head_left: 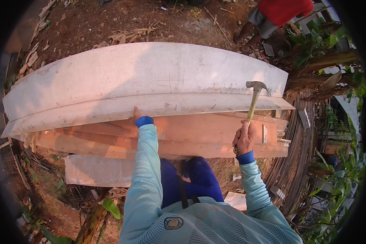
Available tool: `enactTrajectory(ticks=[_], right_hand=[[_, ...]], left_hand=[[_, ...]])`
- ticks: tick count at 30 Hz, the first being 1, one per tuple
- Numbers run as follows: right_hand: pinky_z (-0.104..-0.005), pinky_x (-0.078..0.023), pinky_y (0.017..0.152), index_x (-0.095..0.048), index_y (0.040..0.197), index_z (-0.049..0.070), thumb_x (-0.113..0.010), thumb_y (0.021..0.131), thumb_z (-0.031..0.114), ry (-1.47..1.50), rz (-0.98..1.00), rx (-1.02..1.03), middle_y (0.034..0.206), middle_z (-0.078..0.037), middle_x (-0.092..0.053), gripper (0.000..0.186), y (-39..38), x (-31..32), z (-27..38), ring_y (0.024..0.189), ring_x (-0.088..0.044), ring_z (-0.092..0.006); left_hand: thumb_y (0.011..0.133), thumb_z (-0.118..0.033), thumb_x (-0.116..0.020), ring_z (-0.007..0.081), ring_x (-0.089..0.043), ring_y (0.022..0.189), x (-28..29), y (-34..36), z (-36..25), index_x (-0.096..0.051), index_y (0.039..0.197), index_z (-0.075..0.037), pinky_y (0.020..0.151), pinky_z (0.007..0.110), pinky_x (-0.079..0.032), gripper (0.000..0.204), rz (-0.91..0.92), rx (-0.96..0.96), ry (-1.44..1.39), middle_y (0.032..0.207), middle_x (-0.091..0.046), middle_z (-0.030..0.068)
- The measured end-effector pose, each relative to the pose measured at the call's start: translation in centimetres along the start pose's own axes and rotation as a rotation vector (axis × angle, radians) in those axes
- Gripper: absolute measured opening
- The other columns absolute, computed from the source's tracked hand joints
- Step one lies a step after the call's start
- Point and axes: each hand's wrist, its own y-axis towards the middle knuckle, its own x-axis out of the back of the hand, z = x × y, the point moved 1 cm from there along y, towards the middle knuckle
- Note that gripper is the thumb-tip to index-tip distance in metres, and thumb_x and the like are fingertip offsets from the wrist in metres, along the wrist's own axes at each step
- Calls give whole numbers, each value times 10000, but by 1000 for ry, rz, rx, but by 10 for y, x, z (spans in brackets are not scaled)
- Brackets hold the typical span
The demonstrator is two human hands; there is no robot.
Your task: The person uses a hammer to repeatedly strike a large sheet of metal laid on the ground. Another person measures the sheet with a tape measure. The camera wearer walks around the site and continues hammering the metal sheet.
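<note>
My right hand (245,137) is wrapped round the handle of a claw hammer (255,95), its metal head raised over the right end of a long pale board (122,110). My left hand (136,113) grips that board's near edge, with the thumb on top and the other fingers hidden. Several nails (175,107) stick up along this narrow board. Behind it, a wider whitish panel (162,69) meets it along a seam. Below the edge, an orange-brown wooden panel (191,130) shows with strips along it.
Another pale board (97,170) lies low by my legs on the left. Long thin rods (295,150) are bundled at the right, beside green plants (341,175). Across the bare soil, a person in a red top (282,12) stands at the far right.
</note>
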Motion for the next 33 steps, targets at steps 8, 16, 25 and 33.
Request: enactTrajectory(ticks=[8, 16, 25, 33], right_hand=[[-266, -344, 351, -482, 997, 62, -433, 977, 326, 139, 95, -389, 579, 15, -372, 270, 33, 41, -9, 414, -368, -93], [-286, -339, 351, -485, 982, 33, -480, 952, 329, -242, 361, -424, 566, 6, -379, 298, 60, 25, -4, 401, -367, -102], [-271, -342, 351, -484, 1011, 44, -470, 957, 313, -102, -11, -256, 579, 0, -390, 275, 75, 7, 12, 407, -372, -99], [-270, -342, 348, -485, 1049, 42, -442, 964, 284, -112, 248, -456, 570, -3, -388, 260, 69, -3, 36, 406, -385, -101]], left_hand=[[821, -194, -684, 285, -619, 795, 1, -18, -2, -527, 1113, 119, 682, 408, -543, 456, 1, 78, -41, 1045, -610, 172], [831, -205, -671, 288, -610, 894, 2, -8, 11, -500, 1177, 118, 773, 421, -533, 503, -10, 56, -53, 1106, -593, 183], [829, -243, -675, 271, -591, 934, 8, -9, 12, -499, 1192, 76, 760, 408, -532, 514, 8, 114, 39, 1124, -582, 150], [814, -172, -695, 292, -610, 897, 19, -1, 15, -509, 1164, 102, 750, 413, -543, 481, -23, 55, -46, 1127, -588, 190]])
